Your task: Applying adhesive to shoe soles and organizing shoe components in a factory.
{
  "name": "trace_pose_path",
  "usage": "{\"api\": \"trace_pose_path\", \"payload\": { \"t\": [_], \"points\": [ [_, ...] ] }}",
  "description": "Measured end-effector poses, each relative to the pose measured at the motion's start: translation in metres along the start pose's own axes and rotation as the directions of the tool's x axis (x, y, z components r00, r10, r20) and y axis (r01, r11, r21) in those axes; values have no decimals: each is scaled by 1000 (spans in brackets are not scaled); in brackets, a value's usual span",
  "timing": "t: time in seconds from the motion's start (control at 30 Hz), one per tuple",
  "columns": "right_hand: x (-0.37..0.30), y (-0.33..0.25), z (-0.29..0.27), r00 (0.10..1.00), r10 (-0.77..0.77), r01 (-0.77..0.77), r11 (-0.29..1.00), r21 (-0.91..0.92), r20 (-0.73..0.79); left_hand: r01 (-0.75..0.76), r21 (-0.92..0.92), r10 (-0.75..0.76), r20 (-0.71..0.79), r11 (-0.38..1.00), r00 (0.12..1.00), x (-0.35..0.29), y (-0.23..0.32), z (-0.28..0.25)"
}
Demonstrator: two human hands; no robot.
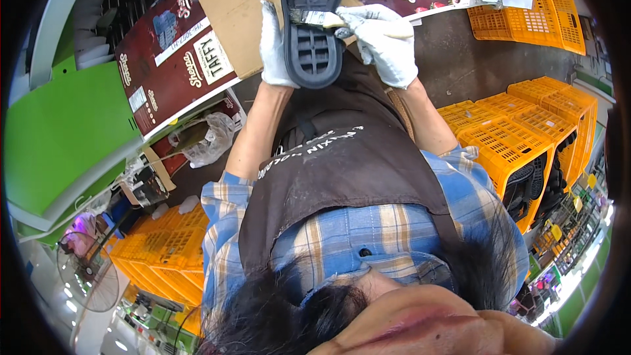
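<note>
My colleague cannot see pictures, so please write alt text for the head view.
A white-gloved left hand holds a black shoe sole while the white-gloved right hand holds a brush over it. Brown cardboard lies to the left; yellow crates stand at right.

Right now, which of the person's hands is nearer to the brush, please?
Right. The right hand holds the brush by its handle; the left hand is farther from it, against the left edge of the black sole.
</note>
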State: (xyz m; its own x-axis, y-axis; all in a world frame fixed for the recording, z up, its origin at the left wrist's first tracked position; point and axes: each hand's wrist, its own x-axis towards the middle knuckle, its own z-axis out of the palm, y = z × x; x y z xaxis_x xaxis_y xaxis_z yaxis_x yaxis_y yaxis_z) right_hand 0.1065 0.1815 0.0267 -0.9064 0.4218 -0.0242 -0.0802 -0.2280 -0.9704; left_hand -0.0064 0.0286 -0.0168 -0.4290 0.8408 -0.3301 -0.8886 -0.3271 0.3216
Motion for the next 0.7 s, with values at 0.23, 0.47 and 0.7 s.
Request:
{"api": "trace_pose_path", "payload": {
  "t": [0.23,0.47,0.7],
  "points": [
    [-14,-10,21,990,105,-106,994,9,93,-116,-139,136,141,983,981,-2,16,-18],
    [1,-27,17,914,158,-168,986,-7,375,108,-244,-57,207,964,977,-19,32,-3],
    [42,-49,21,700,431,-219,889,-402,569,300,-188,-264,193,935,945,-27,38,-5]
  ]
}}
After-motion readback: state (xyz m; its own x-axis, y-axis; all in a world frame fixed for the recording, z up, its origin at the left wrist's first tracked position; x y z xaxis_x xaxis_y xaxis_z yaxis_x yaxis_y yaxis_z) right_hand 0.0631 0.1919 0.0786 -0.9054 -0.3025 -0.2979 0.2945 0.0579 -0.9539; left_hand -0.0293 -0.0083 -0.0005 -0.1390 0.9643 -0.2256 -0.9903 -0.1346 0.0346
